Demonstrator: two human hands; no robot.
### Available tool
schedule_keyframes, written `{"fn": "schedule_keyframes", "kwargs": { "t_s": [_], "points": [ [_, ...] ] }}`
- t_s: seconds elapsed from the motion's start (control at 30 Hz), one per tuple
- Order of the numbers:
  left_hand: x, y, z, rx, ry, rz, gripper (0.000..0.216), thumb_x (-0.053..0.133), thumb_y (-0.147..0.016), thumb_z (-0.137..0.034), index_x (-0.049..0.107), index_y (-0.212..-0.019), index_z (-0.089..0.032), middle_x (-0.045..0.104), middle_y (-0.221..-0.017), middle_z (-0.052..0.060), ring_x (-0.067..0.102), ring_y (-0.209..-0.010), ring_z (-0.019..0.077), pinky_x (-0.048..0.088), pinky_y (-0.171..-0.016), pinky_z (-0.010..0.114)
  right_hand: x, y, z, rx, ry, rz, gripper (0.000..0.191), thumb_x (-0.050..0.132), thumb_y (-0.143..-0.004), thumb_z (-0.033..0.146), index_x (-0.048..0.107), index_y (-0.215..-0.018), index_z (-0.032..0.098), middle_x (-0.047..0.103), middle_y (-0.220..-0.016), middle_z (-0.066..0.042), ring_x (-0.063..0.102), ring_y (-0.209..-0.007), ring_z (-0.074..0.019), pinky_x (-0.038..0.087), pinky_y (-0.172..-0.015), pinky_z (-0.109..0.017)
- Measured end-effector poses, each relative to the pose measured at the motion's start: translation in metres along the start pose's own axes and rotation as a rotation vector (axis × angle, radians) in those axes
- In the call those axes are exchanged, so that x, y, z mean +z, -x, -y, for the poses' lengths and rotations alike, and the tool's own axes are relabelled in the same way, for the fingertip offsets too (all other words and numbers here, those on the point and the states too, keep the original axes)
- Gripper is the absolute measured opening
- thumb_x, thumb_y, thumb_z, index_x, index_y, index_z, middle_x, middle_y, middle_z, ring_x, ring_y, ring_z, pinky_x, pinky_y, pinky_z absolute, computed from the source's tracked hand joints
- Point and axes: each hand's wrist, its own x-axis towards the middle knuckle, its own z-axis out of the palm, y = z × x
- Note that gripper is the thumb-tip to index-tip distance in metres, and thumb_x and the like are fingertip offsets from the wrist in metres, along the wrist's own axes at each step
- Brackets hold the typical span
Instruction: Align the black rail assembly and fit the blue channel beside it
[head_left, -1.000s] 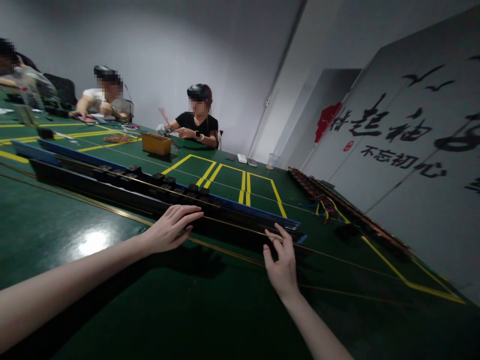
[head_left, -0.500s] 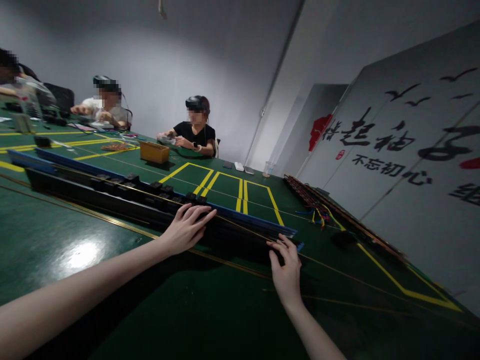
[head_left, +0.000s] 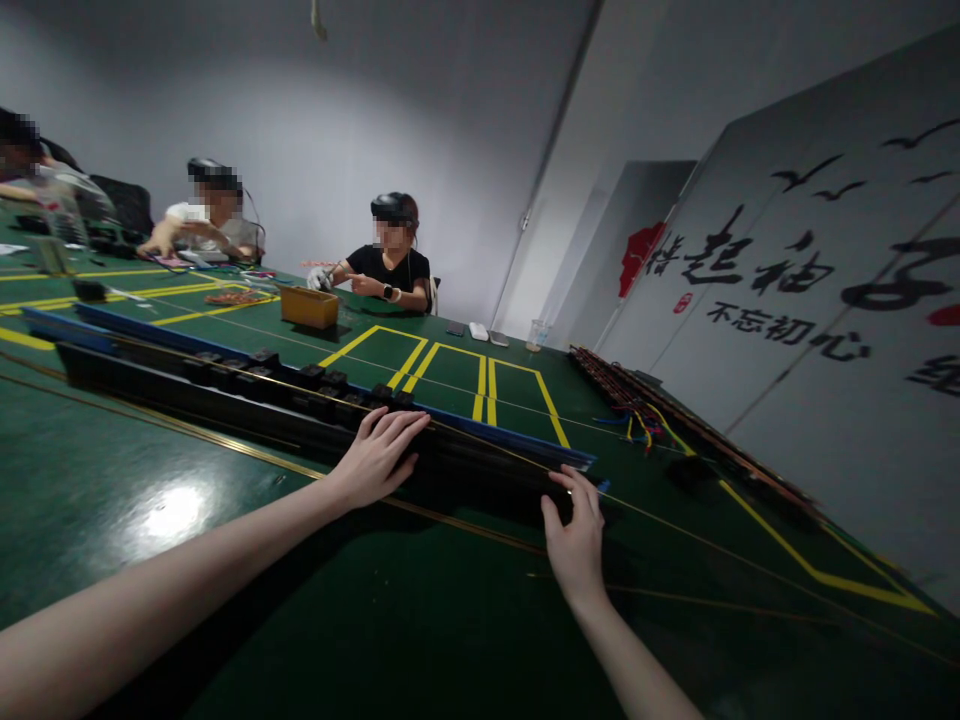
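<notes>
A long black channel (head_left: 187, 401) with blue rails (head_left: 510, 438) lies slantwise over the table. Several small black blocks (head_left: 259, 383) sit in its left and middle parts, and a thin brass-coloured rod (head_left: 495, 445) runs lengthwise above them. My left hand (head_left: 379, 455) rests over the middle of the channel, its fingers stretched out across the rod and the thumb apart. Near the channel's right end is my right hand (head_left: 576, 535), fingers bent forward beside the rod and thumb spread away from them. Whether its fingertips touch the rod is unclear.
More thin brass rods (head_left: 225, 440) lie on the green table (head_left: 450, 620) in front of the channel. Behind stand a yellow-brown box (head_left: 309, 307) and yellow tape outlines. Dark bundled strips with coloured wires (head_left: 637, 425) lie at right. Several people work across the table.
My right hand has shifted slightly, its fingers a little less spread. My left hand stays nearly in place over the channel. Across the table, co-workers' hands have moved.
</notes>
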Motion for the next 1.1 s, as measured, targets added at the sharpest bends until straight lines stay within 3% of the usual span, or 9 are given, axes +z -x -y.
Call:
{"fn": "schedule_keyframes", "kwargs": {
  "t_s": [0.37,0.6,1.1],
  "points": [
    [0.0011,-0.0012,0.0029,0.021,0.079,-0.029,0.051,0.041,-0.094,-0.021,0.033,-0.144,-0.021,0.05,-0.137,0.01,0.044,-0.127,0.0235,0.024,-0.11,0.046,0.0018,0.0017,-0.0038,0.0,0.053,0.029,0.041,0.049,-0.083,0.036,0.056,-0.12,0.02,0.056,-0.128,-0.012,0.047,-0.125,-0.031,0.029,-0.104,-0.053],
    [-0.0013,-0.0041,0.0049,0.029,0.083,-0.021,0.046,0.044,-0.093,-0.024,0.041,-0.139,-0.02,0.052,-0.137,0.008,0.048,-0.121,0.0235,0.03,-0.103,0.042,0.0028,0.0011,-0.0027,0.005,0.059,0.009,0.043,0.049,-0.081,0.036,0.057,-0.119,0.02,0.053,-0.131,-0.012,0.045,-0.127,-0.0306,0.028,-0.105,-0.052],
    [-0.0055,-0.0077,0.0056,0.023,0.097,0.022,0.046,0.045,-0.092,-0.024,0.042,-0.138,-0.022,0.052,-0.138,0.007,0.047,-0.121,0.0238,0.03,-0.101,0.041,0.0012,0.001,-0.0029,-0.004,0.053,-0.004,0.042,0.049,-0.082,0.038,0.057,-0.119,0.019,0.054,-0.131,-0.013,0.045,-0.126,-0.0308,0.029,-0.104,-0.052]
  ]
}}
